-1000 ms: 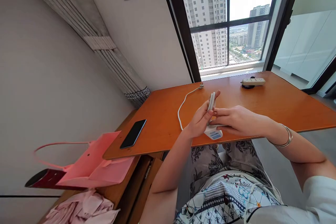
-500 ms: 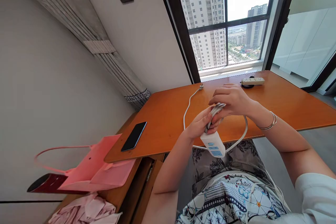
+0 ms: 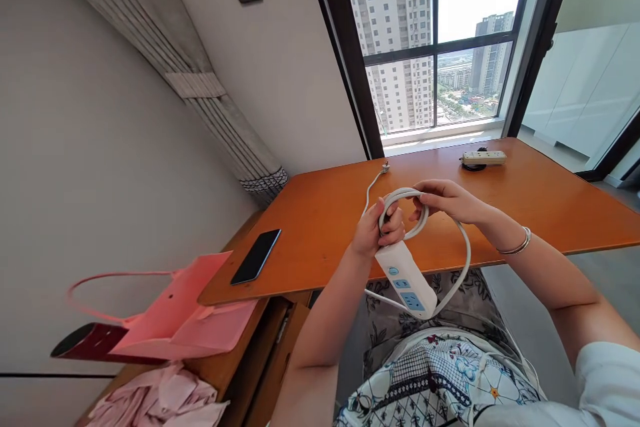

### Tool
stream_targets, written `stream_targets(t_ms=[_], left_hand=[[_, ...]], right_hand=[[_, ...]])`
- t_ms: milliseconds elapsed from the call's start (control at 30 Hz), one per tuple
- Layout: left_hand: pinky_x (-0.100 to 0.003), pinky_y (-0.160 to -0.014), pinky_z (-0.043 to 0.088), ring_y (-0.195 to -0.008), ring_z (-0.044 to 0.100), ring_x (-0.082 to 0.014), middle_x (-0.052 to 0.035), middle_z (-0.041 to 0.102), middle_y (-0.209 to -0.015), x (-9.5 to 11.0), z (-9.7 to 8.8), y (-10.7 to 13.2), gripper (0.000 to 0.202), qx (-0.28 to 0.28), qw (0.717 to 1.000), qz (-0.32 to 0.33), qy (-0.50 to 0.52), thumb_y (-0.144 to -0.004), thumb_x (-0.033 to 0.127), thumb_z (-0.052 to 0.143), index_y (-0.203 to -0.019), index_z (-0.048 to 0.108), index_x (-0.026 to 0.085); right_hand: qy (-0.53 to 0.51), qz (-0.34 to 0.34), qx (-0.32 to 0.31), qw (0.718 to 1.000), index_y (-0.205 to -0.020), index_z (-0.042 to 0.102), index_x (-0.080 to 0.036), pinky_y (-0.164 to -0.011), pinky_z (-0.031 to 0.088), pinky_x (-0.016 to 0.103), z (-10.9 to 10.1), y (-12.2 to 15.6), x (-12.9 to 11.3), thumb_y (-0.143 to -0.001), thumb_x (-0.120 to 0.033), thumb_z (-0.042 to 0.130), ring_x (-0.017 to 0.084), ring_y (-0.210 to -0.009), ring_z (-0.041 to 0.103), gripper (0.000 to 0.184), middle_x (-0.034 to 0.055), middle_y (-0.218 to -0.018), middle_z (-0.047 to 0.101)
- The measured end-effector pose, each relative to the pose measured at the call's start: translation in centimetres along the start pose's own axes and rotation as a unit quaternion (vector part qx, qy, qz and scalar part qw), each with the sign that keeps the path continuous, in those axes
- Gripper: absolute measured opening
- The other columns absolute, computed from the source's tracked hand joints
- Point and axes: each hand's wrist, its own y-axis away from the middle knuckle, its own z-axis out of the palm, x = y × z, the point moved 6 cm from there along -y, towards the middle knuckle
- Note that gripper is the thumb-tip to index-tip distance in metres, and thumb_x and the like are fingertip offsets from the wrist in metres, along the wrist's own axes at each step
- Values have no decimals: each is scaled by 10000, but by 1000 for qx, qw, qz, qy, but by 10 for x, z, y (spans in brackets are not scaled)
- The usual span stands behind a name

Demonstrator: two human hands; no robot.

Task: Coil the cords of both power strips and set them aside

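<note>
My left hand (image 3: 373,233) is closed tight around the top end of a white power strip (image 3: 407,277). The strip sticks out below my fist and tilts down toward my lap, with its blue sockets facing up. It is in the air, just past the near edge of the table (image 3: 525,207). The white cord (image 3: 463,260) comes out of the low end of the strip and swings up in a big loop on the right. My right hand (image 3: 445,200) is closed on the cord at the top of that loop, with my fingers pinching it. My two hands are very near each other, and the cord curls over my left fist between them. One thin part of the cord runs away from my left hand across the table to the plug (image 3: 384,165), which lies on the wood near the window (image 3: 435,40). I have a bracelet (image 3: 517,243) on my right wrist. A second power strip (image 3: 483,157) lies far back on the table by the window, well apart from my hands. A black phone (image 3: 255,255) lies flat near the left edge of the table. A pink bag (image 3: 170,313) sits lower down on the left, beside the table, and a pink cloth (image 3: 160,400) is bunched up below it. A gray curtain (image 3: 210,100) hangs tied up by the wall.
</note>
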Motion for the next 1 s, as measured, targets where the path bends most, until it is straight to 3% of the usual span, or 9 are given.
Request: stream_targets(t_ms=[167,300,400,567,633,700,767,833,1000], left_hand=[[-194,-352,199,-277,177,-51,102,254,-429,-5,7,0,527,-10,1000,-17,9,-949,651,441,-675,412,202],[-211,-409,290,-320,212,-73,82,243,-394,-4,18,3,487,-31,999,-29,2,-1001,513,419,-634,435,193],[-210,-430,301,-331,163,-67,92,197,-389,-2,20,2,469,-38,999,-33,2,-1005,463,426,-624,445,188],[-190,-409,260,-331,105,-54,117,144,-397,-3,17,0,472,-47,998,-39,2,-971,515,501,-635,408,197],[-190,-404,263,-327,139,-50,107,209,-387,-4,17,1,490,-62,998,-33,1,-937,511,572,-619,366,200],[-198,-395,271,-318,192,-43,66,390,-419,-5,18,3,508,-65,998,-23,0,-921,509,600,-613,341,198],[-208,-379,272,-310,238,-32,-13,609,-564,-5,18,3,520,-60,998,-14,1,-937,511,573,-610,324,192],[-213,-363,274,-316,280,-27,-94,735,-768,-4,20,4,521,-54,998,-7,5,-959,497,537,-603,319,187],[-193,-326,298,-390,403,-36,-143,756,-1111,10,19,5,513,11,998,49,44,-974,467,512,-580,359,176]], right_hand=[[-77,-7,3,997,-1029,645,-140,-648,572,267,8,-1,3,-883,-553,671,93,-608,634,439,-41,-738,543],[-72,-31,21,997,-1044,663,-131,-523,514,227,6,-1,1,-868,-564,685,80,-531,587,468,-53,-685,524],[-68,-35,28,997,-1049,671,-136,-513,518,231,3,-1,1,-848,-568,705,85,-523,598,477,-52,-683,536],[-92,-20,29,995,-1010,677,-133,-517,546,243,1,-2,5,-822,-548,741,90,-499,614,460,-60,-672,535],[-106,-11,19,994,-967,679,-133,-513,553,244,2,-3,7,-800,-560,758,100,-500,629,465,-59,-658,543],[-114,2,11,993,-910,683,-133,-499,549,243,3,-5,9,-769,-585,774,109,-495,636,482,-58,-631,549],[-119,12,13,993,-837,684,-132,-484,533,230,3,-7,11,-728,-613,793,109,-490,631,505,-49,-606,567],[-120,18,29,992,-778,678,-137,-494,522,221,2,-8,13,-686,-628,814,109,-512,634,518,-27,-608,607],[-112,9,97,989,-870,694,-162,-667,570,262,0,-7,20,-663,-592,846,139,-693,689,501,7,-755,696]])
